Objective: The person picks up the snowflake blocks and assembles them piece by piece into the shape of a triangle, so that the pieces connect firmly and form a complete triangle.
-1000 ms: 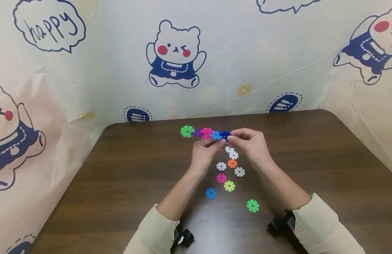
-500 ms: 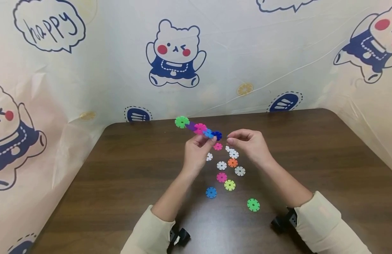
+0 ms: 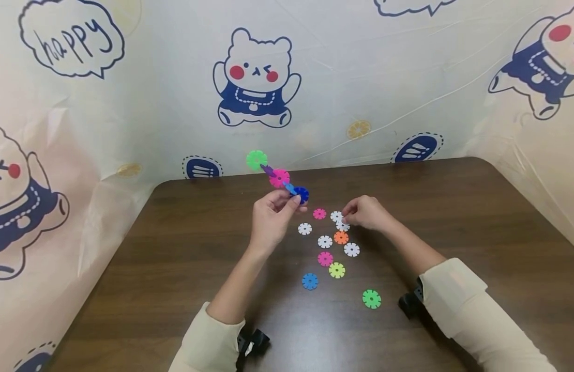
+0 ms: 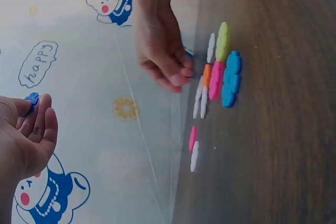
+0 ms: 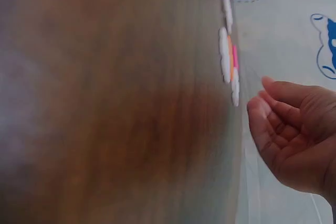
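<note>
In the head view, my left hand (image 3: 272, 219) pinches a dark blue notched disc (image 3: 301, 195) between thumb and fingers. This disc ends a raised chain of interlocked discs: light blue, pink (image 3: 280, 178), purple and green (image 3: 256, 159). The left wrist view shows only the blue end of it at my fingertips. My right hand (image 3: 368, 213) hovers beside two white discs, the farther one (image 3: 336, 216) and a nearer one (image 3: 343, 226) partly hidden by the fingers. From the right wrist view, the right hand (image 5: 294, 132) has loosely bent fingers with nothing visible between them.
On the brown table (image 3: 175, 289) lie loose discs: orange (image 3: 341, 237), yellow (image 3: 336, 270), blue (image 3: 310, 281), green (image 3: 372, 299), and several pink and white ones. A patterned sheet (image 3: 333, 77) hangs behind the table.
My left hand has moved left with the disc chain, whose green end has swung up. The right hand has come away from the chain and lowered toward the white discs.
</note>
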Demonstrator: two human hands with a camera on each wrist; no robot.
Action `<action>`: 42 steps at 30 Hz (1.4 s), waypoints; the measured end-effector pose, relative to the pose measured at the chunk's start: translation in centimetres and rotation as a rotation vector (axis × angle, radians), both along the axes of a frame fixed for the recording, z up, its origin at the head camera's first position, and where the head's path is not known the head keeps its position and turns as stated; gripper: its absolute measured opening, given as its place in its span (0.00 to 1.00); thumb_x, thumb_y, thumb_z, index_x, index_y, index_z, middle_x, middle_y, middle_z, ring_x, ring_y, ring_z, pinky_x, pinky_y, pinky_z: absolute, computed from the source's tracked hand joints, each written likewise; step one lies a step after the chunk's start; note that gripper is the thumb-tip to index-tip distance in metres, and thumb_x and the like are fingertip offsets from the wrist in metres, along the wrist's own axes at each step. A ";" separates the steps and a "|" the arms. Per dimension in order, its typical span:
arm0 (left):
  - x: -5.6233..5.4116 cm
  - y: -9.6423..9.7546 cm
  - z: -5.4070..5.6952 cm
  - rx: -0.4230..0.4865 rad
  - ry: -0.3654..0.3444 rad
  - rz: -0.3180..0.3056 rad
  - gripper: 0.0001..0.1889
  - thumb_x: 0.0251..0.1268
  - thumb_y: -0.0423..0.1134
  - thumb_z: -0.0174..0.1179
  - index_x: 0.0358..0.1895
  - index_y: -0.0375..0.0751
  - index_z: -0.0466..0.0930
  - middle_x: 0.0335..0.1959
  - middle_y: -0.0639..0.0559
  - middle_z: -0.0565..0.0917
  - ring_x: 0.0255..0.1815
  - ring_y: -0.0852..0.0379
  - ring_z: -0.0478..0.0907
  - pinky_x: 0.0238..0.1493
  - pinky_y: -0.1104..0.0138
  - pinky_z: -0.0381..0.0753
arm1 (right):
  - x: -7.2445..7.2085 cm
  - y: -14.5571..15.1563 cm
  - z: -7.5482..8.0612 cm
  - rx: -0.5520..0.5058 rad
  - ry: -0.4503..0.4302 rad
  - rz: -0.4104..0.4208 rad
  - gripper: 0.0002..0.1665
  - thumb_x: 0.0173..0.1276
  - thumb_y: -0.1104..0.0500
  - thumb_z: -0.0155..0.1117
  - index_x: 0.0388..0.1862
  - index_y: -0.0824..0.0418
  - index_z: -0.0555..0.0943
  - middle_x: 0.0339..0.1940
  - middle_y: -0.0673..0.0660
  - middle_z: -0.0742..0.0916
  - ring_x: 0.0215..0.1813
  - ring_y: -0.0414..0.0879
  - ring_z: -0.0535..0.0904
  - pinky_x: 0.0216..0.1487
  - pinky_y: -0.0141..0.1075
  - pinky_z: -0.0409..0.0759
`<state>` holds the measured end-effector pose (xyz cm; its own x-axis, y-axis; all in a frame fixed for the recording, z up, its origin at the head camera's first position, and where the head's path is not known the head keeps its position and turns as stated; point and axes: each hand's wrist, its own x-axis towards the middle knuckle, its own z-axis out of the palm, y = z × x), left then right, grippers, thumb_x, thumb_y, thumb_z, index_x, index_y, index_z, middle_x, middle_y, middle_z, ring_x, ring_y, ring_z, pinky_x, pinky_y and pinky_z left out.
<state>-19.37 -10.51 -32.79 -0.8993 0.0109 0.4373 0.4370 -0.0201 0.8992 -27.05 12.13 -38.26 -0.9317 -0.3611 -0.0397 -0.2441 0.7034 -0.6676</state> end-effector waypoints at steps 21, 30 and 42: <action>0.1 0.1 0.0 -0.054 -0.120 -0.028 0.08 0.59 0.29 0.61 0.38 0.25 0.80 0.32 0.37 0.84 0.31 0.39 0.82 0.41 0.64 0.80 | 0.9 1.1 0.9 -0.292 -0.194 -0.070 0.11 0.60 0.65 0.65 0.38 0.71 0.80 0.26 0.60 0.84 0.29 0.53 0.81 0.35 0.42 0.82; -0.2 0.2 -0.6 -0.191 -0.121 -0.048 0.09 0.58 0.30 0.62 0.38 0.26 0.81 0.29 0.39 0.85 0.29 0.49 0.84 0.33 0.68 0.81 | 4.4 0.5 4.5 -0.765 -0.283 -0.134 0.13 0.63 0.66 0.62 0.42 0.76 0.77 0.27 0.60 0.85 0.27 0.45 0.82 0.35 0.38 0.82; -0.2 0.8 -1.1 -0.301 -0.091 -0.088 0.07 0.58 0.29 0.62 0.38 0.28 0.83 0.30 0.43 0.85 0.31 0.47 0.83 0.33 0.63 0.82 | 5.8 -1.1 5.7 -0.938 -0.418 -0.163 0.05 0.61 0.67 0.63 0.27 0.62 0.83 0.21 0.56 0.84 0.23 0.42 0.82 0.29 0.31 0.81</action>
